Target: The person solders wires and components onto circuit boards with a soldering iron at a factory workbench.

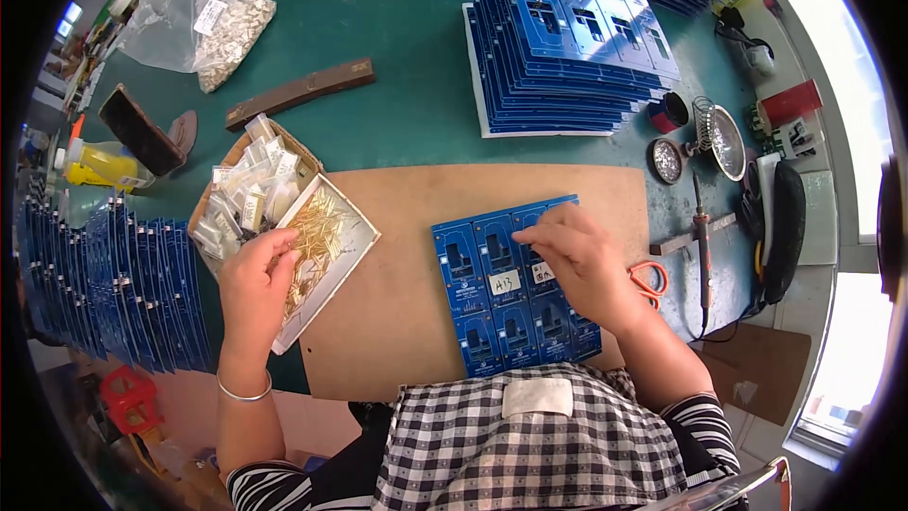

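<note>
A blue circuit board panel (511,329), divided into several units with dark cut-outs and two white labels, lies on a brown board before me. Over its upper right part is my right hand (584,255), thumb and forefinger pinched at the panel; whatever they hold is too small to make out. At the left, a white cardboard tray (342,260) contains many thin gold-coloured pins (317,237). My left hand (257,279) reaches over the tray's left side with curled fingers close to the pins. Anything between those fingertips cannot be made out.
Tall stacks of blue panels (586,28) stand at the far right. More panels (113,284) stand on edge at the left. Small bags (255,180) fill a box beside the tray. A soldering iron (702,255) and orange-handled scissors (650,282) lie right of the brown board (397,322).
</note>
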Action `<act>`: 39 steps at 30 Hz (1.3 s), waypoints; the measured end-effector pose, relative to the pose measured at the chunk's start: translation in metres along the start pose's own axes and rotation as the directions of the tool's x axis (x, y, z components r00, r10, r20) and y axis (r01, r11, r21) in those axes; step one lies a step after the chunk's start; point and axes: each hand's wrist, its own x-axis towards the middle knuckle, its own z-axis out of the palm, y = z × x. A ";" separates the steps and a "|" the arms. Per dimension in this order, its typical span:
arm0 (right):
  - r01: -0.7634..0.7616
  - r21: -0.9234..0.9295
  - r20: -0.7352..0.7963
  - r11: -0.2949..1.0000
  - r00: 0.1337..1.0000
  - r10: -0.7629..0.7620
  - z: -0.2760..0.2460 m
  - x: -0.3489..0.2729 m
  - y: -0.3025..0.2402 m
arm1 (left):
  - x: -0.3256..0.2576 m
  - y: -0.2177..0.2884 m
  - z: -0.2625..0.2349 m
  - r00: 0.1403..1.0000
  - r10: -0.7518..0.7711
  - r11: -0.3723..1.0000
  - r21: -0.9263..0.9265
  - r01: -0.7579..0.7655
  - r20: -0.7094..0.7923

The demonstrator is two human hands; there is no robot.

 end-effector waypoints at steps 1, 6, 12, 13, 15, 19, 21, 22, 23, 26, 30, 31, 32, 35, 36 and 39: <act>0.035 -0.020 0.041 0.999 0.999 -0.034 0.002 0.003 0.002 | 0.000 0.001 -0.001 1.000 -0.002 1.000 -0.008 0.002 0.001; 0.163 -0.194 0.099 0.967 0.984 -0.146 0.009 0.012 0.005 | -0.003 -0.014 -0.004 0.960 -0.238 0.902 -0.332 0.274 0.145; 0.116 -0.216 0.056 0.969 0.993 -0.106 0.011 0.011 0.009 | -0.003 -0.021 0.000 0.937 -0.272 0.731 -0.587 0.348 0.218; 0.159 -0.244 0.067 0.957 0.987 -0.147 0.010 0.011 0.010 | -0.003 -0.026 0.000 0.942 -0.253 0.725 -0.601 0.335 0.220; 0.201 -0.275 0.083 0.940 0.979 -0.185 0.010 0.011 0.010 | -0.004 -0.029 0.001 0.946 -0.234 0.716 -0.619 0.323 0.223; 0.264 -0.298 0.097 0.917 0.964 -0.246 0.011 0.012 0.012 | -0.004 -0.028 0.003 0.949 -0.243 0.672 -0.671 0.314 0.200; 0.282 -0.290 0.103 0.914 0.959 -0.263 0.012 0.012 0.014 | -0.004 -0.030 0.003 0.953 -0.239 0.674 -0.675 0.300 0.185; 0.289 -0.288 0.116 0.913 0.957 -0.267 0.012 0.013 0.014 | -0.004 -0.031 0.001 0.951 -0.231 0.684 -0.660 0.309 0.206; 0.296 -0.286 0.128 0.911 0.954 -0.270 0.012 0.013 0.015 | -0.004 -0.032 0.000 0.948 -0.222 0.695 -0.645 0.317 0.227; 0.301 -0.308 0.161 0.902 0.951 -0.263 0.010 0.015 0.013 | -0.002 -0.022 0.001 0.954 -0.230 0.713 -0.635 0.298 0.190; 0.295 -0.323 0.197 0.899 0.950 -0.241 0.008 0.020 0.009 | -0.003 -0.026 0.002 0.963 -0.202 0.744 -0.612 0.269 0.177; 0.309 -0.333 0.224 0.891 0.944 -0.244 0.008 0.022 0.007 | -0.003 -0.026 0.001 0.964 -0.196 0.763 -0.589 0.265 0.179; 0.325 -0.341 0.251 0.882 0.936 -0.248 0.008 0.024 0.004 | -0.003 -0.026 0.000 0.965 -0.191 0.783 -0.565 0.261 0.180; 0.408 -0.374 0.329 0.833 0.898 -0.292 0.010 0.030 -0.004 | -0.007 -0.018 -0.004 0.933 -0.296 0.779 -0.514 0.359 0.203; 0.410 -0.378 0.330 0.830 0.897 -0.294 0.011 0.031 -0.004 | -0.007 -0.015 -0.005 0.940 -0.264 0.793 -0.505 0.340 0.217; 0.378 -0.382 0.315 0.843 0.911 -0.265 0.011 0.029 -0.002 | -0.001 -0.017 0.004 0.956 -0.178 0.814 -0.511 0.276 0.233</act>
